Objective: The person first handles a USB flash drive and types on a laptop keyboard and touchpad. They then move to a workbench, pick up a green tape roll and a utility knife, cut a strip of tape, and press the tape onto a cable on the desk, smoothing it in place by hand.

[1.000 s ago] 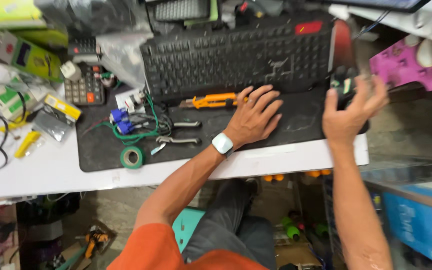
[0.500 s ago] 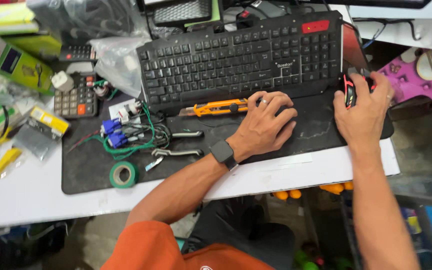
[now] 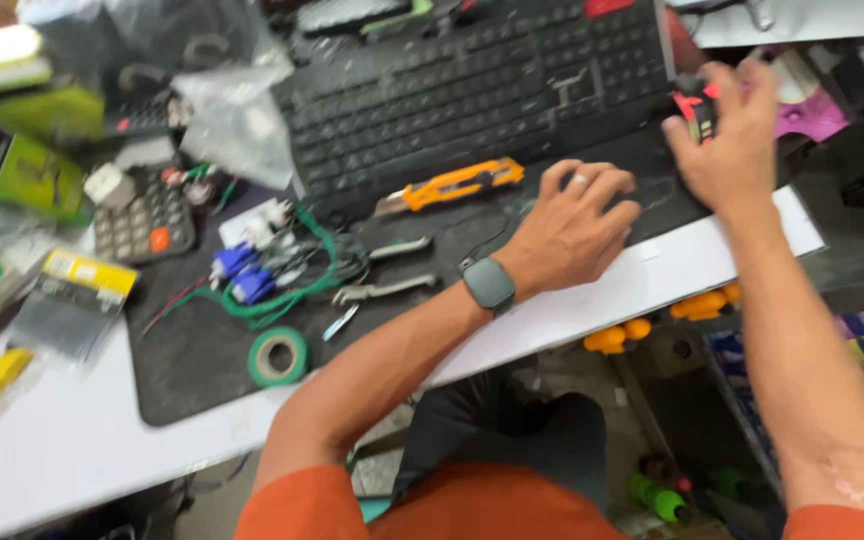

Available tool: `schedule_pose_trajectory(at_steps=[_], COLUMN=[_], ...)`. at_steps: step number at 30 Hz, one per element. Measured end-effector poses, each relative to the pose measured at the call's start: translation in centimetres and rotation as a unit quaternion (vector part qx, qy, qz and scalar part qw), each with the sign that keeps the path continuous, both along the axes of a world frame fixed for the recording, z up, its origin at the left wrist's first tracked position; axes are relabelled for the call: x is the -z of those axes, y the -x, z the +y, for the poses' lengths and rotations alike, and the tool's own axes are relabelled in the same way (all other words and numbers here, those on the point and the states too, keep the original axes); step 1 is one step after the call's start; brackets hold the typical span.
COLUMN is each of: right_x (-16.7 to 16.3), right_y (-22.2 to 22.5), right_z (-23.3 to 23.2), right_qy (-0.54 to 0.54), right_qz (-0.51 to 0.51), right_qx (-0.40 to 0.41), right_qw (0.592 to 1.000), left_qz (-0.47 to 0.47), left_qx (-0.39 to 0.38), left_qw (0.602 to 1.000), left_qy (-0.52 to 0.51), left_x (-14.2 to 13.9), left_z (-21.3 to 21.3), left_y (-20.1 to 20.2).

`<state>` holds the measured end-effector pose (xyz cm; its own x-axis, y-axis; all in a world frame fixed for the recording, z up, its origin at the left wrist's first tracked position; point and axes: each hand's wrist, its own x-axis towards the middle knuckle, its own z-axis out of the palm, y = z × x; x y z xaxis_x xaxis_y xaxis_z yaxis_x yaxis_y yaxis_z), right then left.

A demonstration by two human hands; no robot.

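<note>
White table (image 3: 72,470), front edge running diagonally; black mat (image 3: 202,360) laid over its middle, reaching almost to the front edge.

Left hand (image 3: 572,225): rested palm-down on the mat near the front edge, fingers spread and slightly curled, ring on one finger, watch (image 3: 490,284) at the wrist. Held nothing.

Right hand (image 3: 737,135): at the mat's right end, fingers closed around a small black-and-red device (image 3: 697,112); blurred, so exact grip hard to tell.

Orange knife (image 3: 452,185): flat on the mat just below the keyboard's front edge, just beside the left fingertips, not touching.

Black keyboard (image 3: 472,85): along the mat's back edge.

Pliers (image 3: 382,270): on the mat left of the watch, handles pointing right.

Green wire (image 3: 282,290) with blue connectors (image 3: 237,275): tangled at mid-mat.

Green tape roll (image 3: 279,355): near the mat's front edge, left part.

Calculator (image 3: 142,220): at the mat's back-left corner.

Clear plastic bag (image 3: 227,120): behind the calculator, beside the keyboard's left end.

Yellow-topped packet (image 3: 77,300): on bare table off the mat's left edge.

Pink object (image 3: 807,110): at the table's right end, behind the right hand.

Below the table: dark floor, orange items (image 3: 617,335) under the front edge, orange shirt (image 3: 432,505) at bottom.
</note>
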<state>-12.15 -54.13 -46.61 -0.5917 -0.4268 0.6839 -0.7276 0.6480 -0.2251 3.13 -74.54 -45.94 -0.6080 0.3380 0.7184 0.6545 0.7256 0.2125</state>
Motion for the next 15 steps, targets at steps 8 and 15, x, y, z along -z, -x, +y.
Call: schedule_pose_trajectory(at_steps=[8, 15], right_x=[-0.4, -4.0], right_y=[-1.9, -7.5], right_z=[-6.3, -19.9], right_qy=[0.067, 0.123], right_qz=[0.058, 0.068], right_qx=[-0.061, -0.272], right_qw=[0.994, 0.952], left_qz=[-0.006, 0.033], left_qx=[0.018, -0.152], left_qw=[0.999, 0.988], left_qy=[0.033, -0.015], left_x=[-5.3, -9.4], left_z=[-10.1, -25.1], left_y=[-5.9, -12.2])
